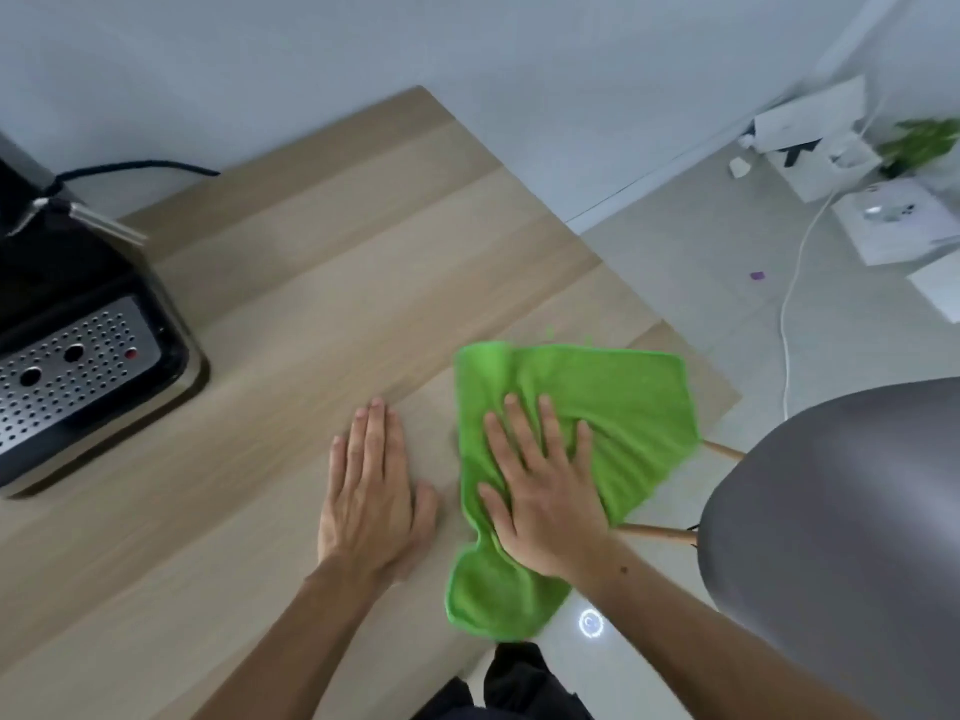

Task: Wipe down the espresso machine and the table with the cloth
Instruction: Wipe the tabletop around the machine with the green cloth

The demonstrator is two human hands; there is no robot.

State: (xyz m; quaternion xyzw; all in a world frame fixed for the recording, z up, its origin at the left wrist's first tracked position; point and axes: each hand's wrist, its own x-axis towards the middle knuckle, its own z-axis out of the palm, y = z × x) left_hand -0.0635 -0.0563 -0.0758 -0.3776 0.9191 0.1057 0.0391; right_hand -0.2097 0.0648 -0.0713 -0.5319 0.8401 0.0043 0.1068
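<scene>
A bright green cloth (613,407) lies spread on the light wooden table (322,283) near its front right edge, one corner hanging over the edge. My right hand (540,491) presses flat on the cloth, fingers spread. Just left of the cloth, my left hand (371,491) rests flat on the bare wood, holding nothing. The black espresso machine (78,345), with its perforated steel drip tray, stands at the table's left side, well away from both hands.
A black cable (140,166) runs behind the machine. A grey chair (841,537) with wooden legs stands close to the table's right edge. White boxes (893,220), a white cord and a green plant sit on the floor at the far right.
</scene>
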